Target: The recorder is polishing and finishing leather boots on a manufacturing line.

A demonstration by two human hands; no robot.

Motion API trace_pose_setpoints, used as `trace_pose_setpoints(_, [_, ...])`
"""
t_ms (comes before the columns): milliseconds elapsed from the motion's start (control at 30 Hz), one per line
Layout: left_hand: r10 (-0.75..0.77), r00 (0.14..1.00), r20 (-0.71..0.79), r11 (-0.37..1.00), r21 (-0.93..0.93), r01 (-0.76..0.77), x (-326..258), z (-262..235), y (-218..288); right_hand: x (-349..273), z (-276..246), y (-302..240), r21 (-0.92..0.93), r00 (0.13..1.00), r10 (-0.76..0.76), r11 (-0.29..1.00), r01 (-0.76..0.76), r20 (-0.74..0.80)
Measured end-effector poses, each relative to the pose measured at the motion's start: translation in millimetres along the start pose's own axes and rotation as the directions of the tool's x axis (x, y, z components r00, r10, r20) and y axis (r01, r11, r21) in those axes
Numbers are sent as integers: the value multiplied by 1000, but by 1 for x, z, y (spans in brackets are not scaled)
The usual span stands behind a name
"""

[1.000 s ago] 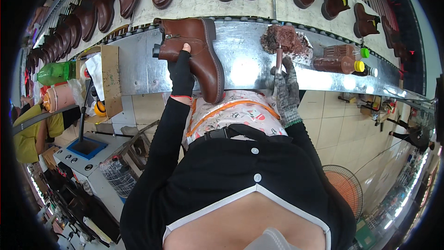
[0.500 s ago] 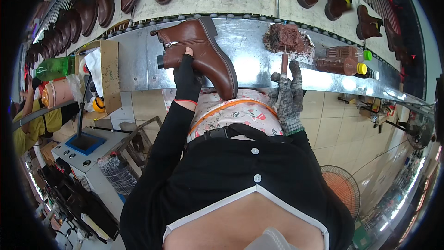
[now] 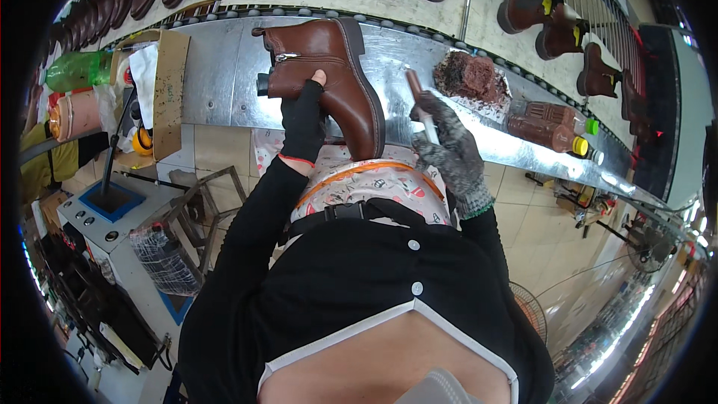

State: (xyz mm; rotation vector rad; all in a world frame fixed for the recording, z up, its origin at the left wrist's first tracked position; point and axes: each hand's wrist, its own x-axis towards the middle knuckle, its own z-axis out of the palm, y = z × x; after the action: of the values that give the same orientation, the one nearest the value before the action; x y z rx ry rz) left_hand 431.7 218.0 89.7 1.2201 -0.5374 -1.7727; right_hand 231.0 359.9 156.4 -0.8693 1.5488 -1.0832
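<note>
**Boot in hand, brush not yet on it**

- Progress: brown boot [image 3: 333, 78] is sitting off the metal bench [image 3: 217, 67], held up for work; looks early, no brushing showing yet.
- Left hand [image 3: 303, 116], dark fingerless glove: gripping boot by heel/shaft, toe pointing near, centre-left.
- Right hand [image 3: 449, 146], grey knit glove: closed round brush handle [image 3: 420, 105], just right of boot, not touching it.
- Far right: brown polish rag [image 3: 471, 75], bottles [image 3: 550, 123].
</note>
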Motion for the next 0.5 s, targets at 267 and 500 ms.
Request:
trace_pose_setpoints(267, [8, 1000, 17, 1000, 22, -9, 0, -1, 0, 45, 17, -17, -512, 888, -340, 727, 457, 309])
trace_pose_setpoints(500, [22, 999, 25, 1000, 18, -23, 0, -2, -2, 49, 22, -22, -516, 894, -317, 733, 443, 318])
